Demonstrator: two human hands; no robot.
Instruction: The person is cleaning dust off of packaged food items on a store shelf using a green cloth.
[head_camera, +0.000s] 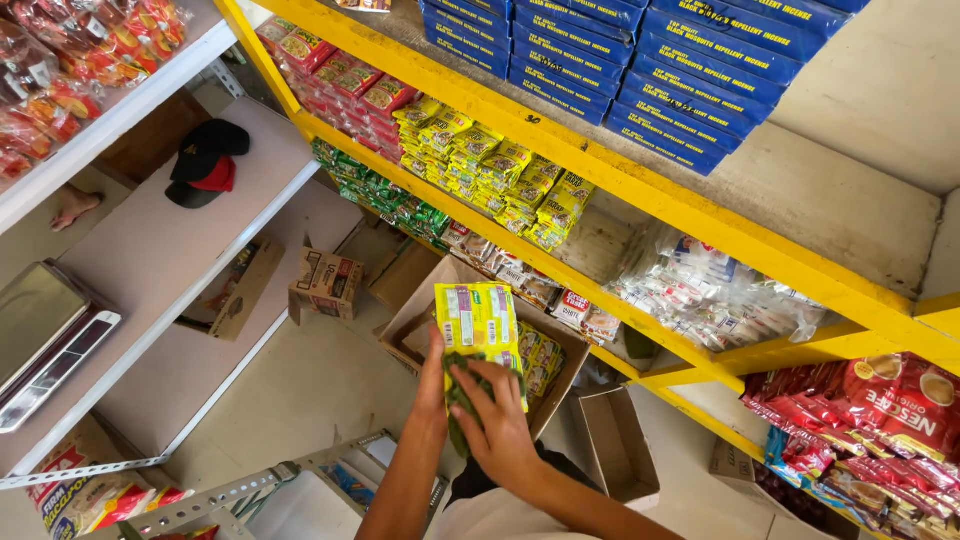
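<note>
Two hands hold one strip of yellow-and-green sachets (478, 322) upright over an open cardboard box (415, 320) of more sachets. The left hand (434, 372) grips the strip's lower edge from behind, its fingers mostly hidden, so how tightly they close cannot be told. The right hand (495, 420) lies across the front, fingers (478, 385) curled shut on the strip's green bottom end. Above the fingertips, matching sachet strips (520, 185) line the yellow shelf (640, 185). The strip seems to be mid-lift out of the box; reaching that row would call for a firm grip and an upward stretch.

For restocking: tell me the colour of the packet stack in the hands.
Yellow and green packet stack, clearest in the head view.
</note>
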